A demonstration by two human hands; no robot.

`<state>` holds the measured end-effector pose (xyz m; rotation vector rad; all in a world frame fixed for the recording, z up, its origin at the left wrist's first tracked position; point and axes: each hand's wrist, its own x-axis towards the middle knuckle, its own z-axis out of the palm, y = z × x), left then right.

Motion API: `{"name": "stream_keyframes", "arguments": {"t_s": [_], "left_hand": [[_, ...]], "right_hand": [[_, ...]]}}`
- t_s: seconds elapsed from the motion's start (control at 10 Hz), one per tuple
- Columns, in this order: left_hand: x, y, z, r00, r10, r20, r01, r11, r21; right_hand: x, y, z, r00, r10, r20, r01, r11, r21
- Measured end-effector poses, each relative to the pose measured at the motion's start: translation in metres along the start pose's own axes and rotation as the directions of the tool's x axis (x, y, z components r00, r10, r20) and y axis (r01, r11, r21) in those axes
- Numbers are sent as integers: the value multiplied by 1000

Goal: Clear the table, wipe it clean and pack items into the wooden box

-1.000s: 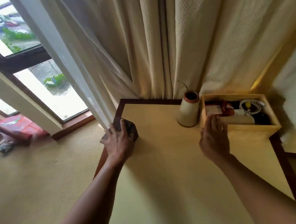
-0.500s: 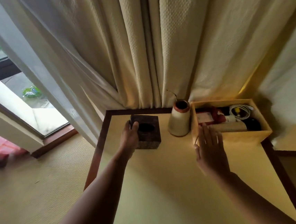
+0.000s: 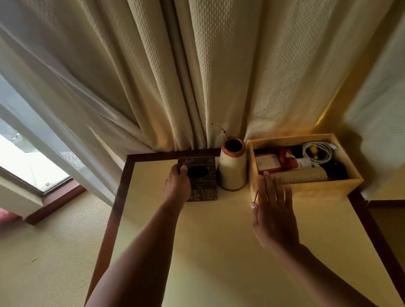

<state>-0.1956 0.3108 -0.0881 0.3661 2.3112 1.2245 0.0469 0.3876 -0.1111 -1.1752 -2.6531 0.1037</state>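
Note:
A dark square tissue box [image 3: 203, 180] with an oval hole on top sits at the table's [image 3: 219, 263] back edge, close to a cream vase [image 3: 232, 167] with a brown rim. My left hand [image 3: 177, 185] holds the box by its left side, fingers over its top edge. The open wooden box [image 3: 306, 191] stands at the back right with a red pouch, a white cable, a ribbed roll and dark items inside. My right hand [image 3: 273, 210] hovers flat over the table just in front of the wooden box's left corner, fingers straight, holding nothing.
Heavy cream curtains [image 3: 188, 68] hang right behind the table and touch its back edge. A dark wooden border frames the tabletop. Woven floor matting [image 3: 34, 268] lies to the left, below a window [image 3: 6, 157].
My left hand has carried the dark box from the table's left corner to the back edge next to the vase. My right hand has drawn back slightly from the wooden box.

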Motion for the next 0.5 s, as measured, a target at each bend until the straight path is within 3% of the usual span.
{"name": "stream_keyframes", "arguments": {"t_s": [0.3,0.4,0.5], "left_hand": [[-19,14,-6,999,21,-29,-14,975,220],[-51,20,-23,986,168,-3,-155,916,369],[-91,27,-45,932,363,3,-303,773,557]], "right_hand": [[5,5,-8,999,-22,46,24,999,-33],[4,1,-27,996,-41,84,43,999,-22],[3,-6,-55,993,-16,113,20,999,-35]]}}
